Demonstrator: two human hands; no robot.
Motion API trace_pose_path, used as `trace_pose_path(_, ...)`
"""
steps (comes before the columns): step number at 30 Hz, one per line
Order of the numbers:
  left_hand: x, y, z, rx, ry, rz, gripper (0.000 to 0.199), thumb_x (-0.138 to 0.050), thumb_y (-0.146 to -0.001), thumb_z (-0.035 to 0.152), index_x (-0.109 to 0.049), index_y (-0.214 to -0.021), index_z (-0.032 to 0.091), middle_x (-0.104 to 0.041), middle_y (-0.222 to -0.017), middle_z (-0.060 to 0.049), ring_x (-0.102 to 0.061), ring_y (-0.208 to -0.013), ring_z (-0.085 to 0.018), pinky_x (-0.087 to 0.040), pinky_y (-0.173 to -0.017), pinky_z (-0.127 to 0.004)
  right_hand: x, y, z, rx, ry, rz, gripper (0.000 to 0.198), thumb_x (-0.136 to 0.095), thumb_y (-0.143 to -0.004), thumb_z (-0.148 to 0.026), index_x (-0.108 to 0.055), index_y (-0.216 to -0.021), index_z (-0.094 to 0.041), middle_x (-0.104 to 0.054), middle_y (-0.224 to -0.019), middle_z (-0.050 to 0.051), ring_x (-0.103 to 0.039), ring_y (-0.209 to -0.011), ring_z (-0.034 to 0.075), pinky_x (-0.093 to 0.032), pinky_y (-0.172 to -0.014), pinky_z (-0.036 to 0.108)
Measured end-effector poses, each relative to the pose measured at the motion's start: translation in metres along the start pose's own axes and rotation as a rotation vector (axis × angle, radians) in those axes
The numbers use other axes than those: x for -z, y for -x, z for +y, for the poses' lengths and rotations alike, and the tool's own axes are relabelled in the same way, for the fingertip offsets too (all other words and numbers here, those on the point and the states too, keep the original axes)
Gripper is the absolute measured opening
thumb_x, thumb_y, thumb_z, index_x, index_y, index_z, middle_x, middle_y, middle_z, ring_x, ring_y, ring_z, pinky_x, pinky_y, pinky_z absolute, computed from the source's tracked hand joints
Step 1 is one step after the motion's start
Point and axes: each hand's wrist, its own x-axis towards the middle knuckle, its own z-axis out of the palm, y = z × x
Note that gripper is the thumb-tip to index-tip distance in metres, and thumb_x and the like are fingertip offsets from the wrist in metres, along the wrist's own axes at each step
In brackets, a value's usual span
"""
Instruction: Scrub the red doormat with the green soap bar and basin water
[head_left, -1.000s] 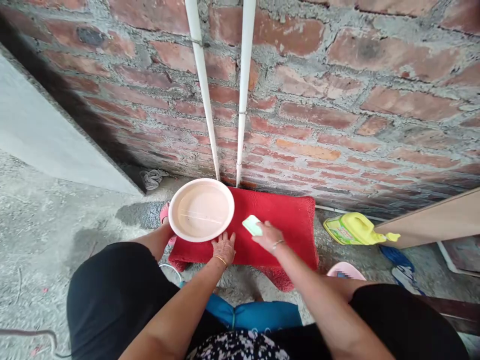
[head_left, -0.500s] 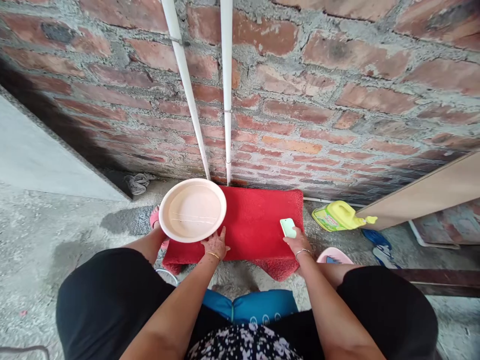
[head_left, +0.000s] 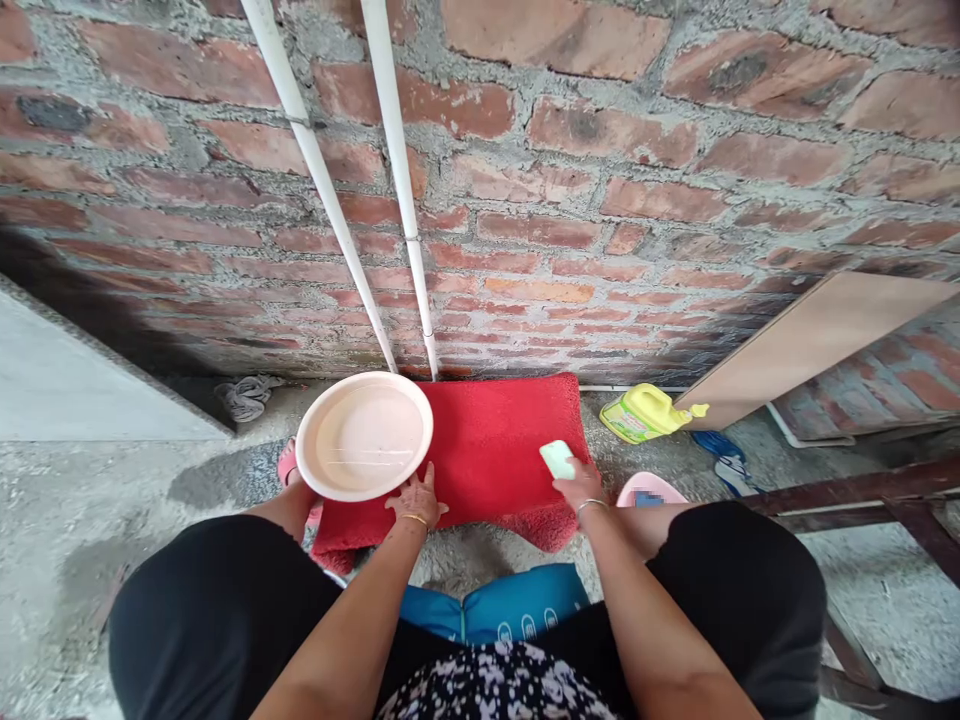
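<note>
My left hand [head_left: 416,500] lies on the red cloth [head_left: 495,430] with its fingers spread, right by the near rim of a pale pink basin [head_left: 365,487]. The basin stands on the left end of the cloth and seems to hold clear water. In my right hand [head_left: 579,484] is a pale green phone [head_left: 556,460], flat and round-cornered, held by its near end over the right part of the cloth. My fingertips there are partly hidden.
A yellow detergent jug [head_left: 645,412] lies on the floor at the right, near a leaning board [head_left: 810,345]. Closer to me is a pink container [head_left: 630,488] with a blurred item inside. White pipes [head_left: 409,210] run down the brick wall. A grey rag [head_left: 247,397] lies left.
The view has shifted, so the scene sits a little further left in the picture. Both hands keep about the same places relative to the basin and cloth.
</note>
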Motion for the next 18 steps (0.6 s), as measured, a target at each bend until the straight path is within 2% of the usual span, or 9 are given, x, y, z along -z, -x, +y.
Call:
trace_pose_path(2, -0.003, -0.001, 0.001, 0.009, -0.007, 0.023, 0.097, -0.061, -0.070, 0.052, -0.006, -0.147, 0.032, -0.014, -0.153, -0.015, -0.019, -0.135, -0.041, -0.040, -0.085, -0.064, 0.014, -0.008, 0.018, -0.126, -0.037, 0.063, 0.063, -0.055, -0.077, -0.046, -0.046, -0.131, -0.017, -0.053, -0.115, 0.015, -0.058, -0.098, 0.025, -0.042, -0.078, 0.033)
trace_pose_path(4, -0.006, -0.002, 0.001, 0.027, -0.013, 0.040, 0.097, -0.061, -0.070, 0.052, -0.006, -0.147, 0.032, -0.014, -0.153, -0.015, -0.020, -0.134, -0.042, -0.040, -0.084, -0.065, 0.013, -0.008, 0.014, -0.114, -0.071, 0.105, 0.063, -0.051, -0.079, -0.050, -0.044, -0.132, -0.017, -0.052, -0.117, 0.014, -0.056, -0.102, 0.024, -0.042, -0.080, 0.032)
trace_pose_path(8, -0.009, -0.003, 0.002, 0.051, -0.004, 0.020, 0.097, -0.060, -0.070, 0.053, -0.005, -0.147, 0.033, -0.013, -0.153, -0.016, -0.022, -0.132, -0.044, -0.042, -0.081, -0.064, -0.022, 0.003, -0.035, 0.155, -0.121, 0.079, 0.059, -0.059, -0.075, -0.047, -0.045, -0.129, -0.028, -0.051, -0.116, 0.005, -0.057, -0.094, 0.017, -0.041, -0.080, 0.026)
trace_pose_path(12, -0.012, -0.007, 0.002, 0.020, -0.029, -0.015, 0.103, -0.061, -0.067, 0.057, -0.003, -0.148, 0.030, -0.014, -0.151, -0.019, -0.023, -0.130, -0.046, -0.043, -0.079, -0.062, -0.052, 0.013, -0.079, 0.340, 0.072, 0.000, 0.059, -0.063, -0.072, -0.046, -0.047, -0.127, -0.029, -0.053, -0.111, 0.005, -0.054, -0.098, 0.021, -0.037, -0.084, 0.031)
trace_pose_path(15, -0.019, -0.012, 0.003, -0.009, -0.087, 0.026, 0.106, -0.062, -0.066, 0.058, -0.004, -0.148, 0.026, -0.019, -0.148, -0.022, -0.029, -0.126, -0.046, -0.043, -0.079, -0.062, -0.060, 0.012, -0.091, 0.394, 0.173, -0.023, 0.059, -0.064, -0.072, -0.049, -0.048, -0.124, -0.028, -0.051, -0.112, 0.008, -0.050, -0.103, 0.024, -0.034, -0.086, 0.035)
trace_pose_path(18, -0.025, -0.016, 0.003, -0.031, -0.117, 0.067, 0.107, -0.063, -0.065, 0.058, -0.005, -0.148, 0.025, -0.022, -0.145, -0.023, -0.031, -0.123, -0.047, -0.045, -0.075, -0.062, -0.056, 0.004, -0.088, 0.452, 0.181, -0.039, 0.051, -0.064, -0.073, -0.045, -0.051, -0.118, -0.026, -0.050, -0.111, 0.007, -0.050, -0.100, 0.022, -0.034, -0.086, 0.033)
